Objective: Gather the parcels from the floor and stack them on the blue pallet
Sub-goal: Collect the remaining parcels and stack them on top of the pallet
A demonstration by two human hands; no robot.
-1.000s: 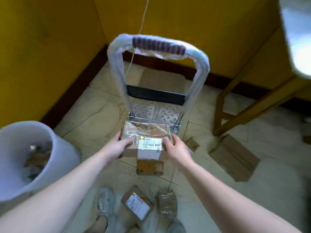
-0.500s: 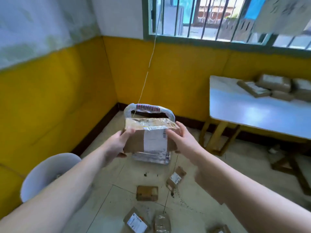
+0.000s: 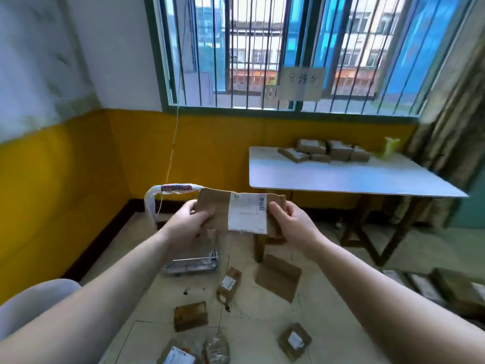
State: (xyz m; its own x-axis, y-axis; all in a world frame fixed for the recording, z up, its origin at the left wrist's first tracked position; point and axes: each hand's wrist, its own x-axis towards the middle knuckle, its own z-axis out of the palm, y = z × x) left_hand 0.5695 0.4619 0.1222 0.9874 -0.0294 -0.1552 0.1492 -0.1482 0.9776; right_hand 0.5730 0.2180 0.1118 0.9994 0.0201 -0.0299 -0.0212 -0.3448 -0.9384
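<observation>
Both hands hold up a brown cardboard parcel (image 3: 217,208) with a white shipping label at chest height. My left hand (image 3: 190,222) grips its left end and my right hand (image 3: 290,222) grips its right end. Below and behind it stands a hand trolley; its plastic-wrapped handle (image 3: 168,189) and metal platform edge (image 3: 190,265) show. Several small parcels lie on the tiled floor in front of me: one with a label (image 3: 228,283), a flat brown one (image 3: 278,277), a dark one (image 3: 190,315) and another labelled one (image 3: 295,340). No blue pallet is visible.
A white table (image 3: 341,177) with wooden legs stands at the right under the barred window, with several parcels (image 3: 325,151) piled on it. A white bin (image 3: 34,298) sits at lower left. More boxes (image 3: 456,287) lie at the far right on the floor. Yellow walls enclose the corner.
I lifted the parcel from low over the trolley platform up to chest height and turned it so its label faces me. My view rose from the floor to the window and shifted right.
</observation>
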